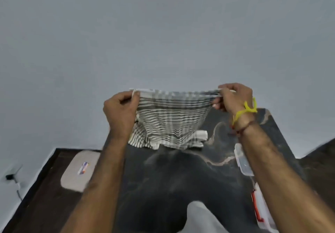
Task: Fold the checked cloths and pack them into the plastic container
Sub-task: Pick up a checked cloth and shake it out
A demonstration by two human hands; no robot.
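Head view: checked cloth (170,116) pinched at top corners by left hand (119,113) and right hand (233,97), raised above table (181,174) far edge; folding barely begun, plastic container (243,162) at right edge, contents unclear.

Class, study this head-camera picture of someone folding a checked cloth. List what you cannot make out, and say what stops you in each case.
- Plastic container: head view; the right forearm covers most of it, and the frame edge cuts off the red-latched part, so its contents are hidden.
- Checked cloth: motion blur smears its lower edge; whether more cloths lie beneath it is unclear.
- Label on the pale pad: too blurred to read.
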